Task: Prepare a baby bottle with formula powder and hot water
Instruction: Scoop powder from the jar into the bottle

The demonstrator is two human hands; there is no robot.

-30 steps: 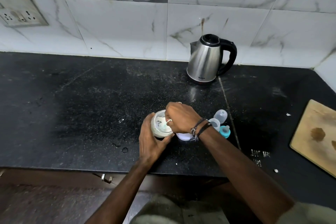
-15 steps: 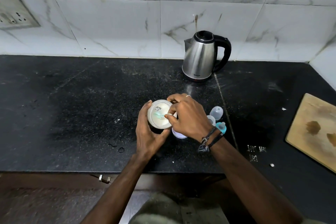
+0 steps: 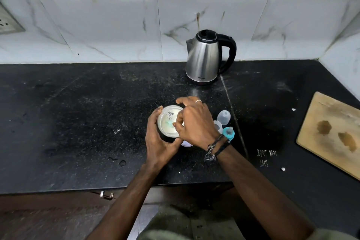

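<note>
Since the half-second-earlier frame your right hand (image 3: 194, 122) has pushed further over the mouth of the formula tub (image 3: 169, 121), so its fingertips now dip inside the rim where before they only touched the edge. Your left hand (image 3: 157, 140) is wrapped round the tub's near and left wall, thumb at the front, bracing it on the black counter (image 3: 78, 122). The right hand's thumb and forefinger are pinched together on something small and pale teal down in the powder; it is probably the scoop, though your knuckles cover most of it and you cannot be sure from this angle.

What matters next is direction. The open baby bottle (image 3: 217, 126) stands just to the right of the tub, mostly hidden behind your right wrist, so the loaded scoop has to travel rightward and slightly away from you, and your right hand is plainly the nearer one. The clear cap (image 3: 224, 117) and the teal teat ring (image 3: 228, 133) sit close beside the bottle on its far right, so keep the wrist clear of them. The kettle (image 3: 204, 58) waits upright at the back by the wall, handle pointing right.
</note>
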